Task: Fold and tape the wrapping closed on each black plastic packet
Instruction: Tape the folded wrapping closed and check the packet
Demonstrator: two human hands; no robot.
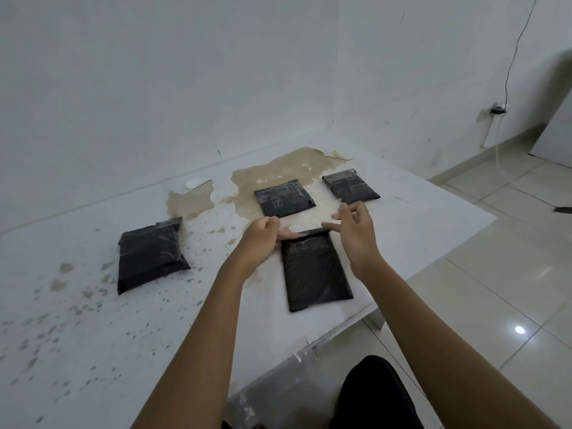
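Observation:
Several black plastic packets lie on a worn white table (93, 351). The nearest packet (315, 274) lies lengthwise in front of me. My left hand (266, 235) pinches the far left corner of its folded top flap. My right hand (353, 227) hovers just above the flap's far right corner, fingers spread, holding nothing. Another packet (283, 198) lies just beyond my hands, with a shiny strip across its top. A third packet (351, 185) lies at the far right. One more packet (151, 255) rests at the left.
The table's white coating is peeled off in brown patches (288, 168) at the back. A small white disc (194, 183) lies by the wall. The table's right edge drops to a tiled floor (495, 289). A cable (510, 63) runs down the right wall.

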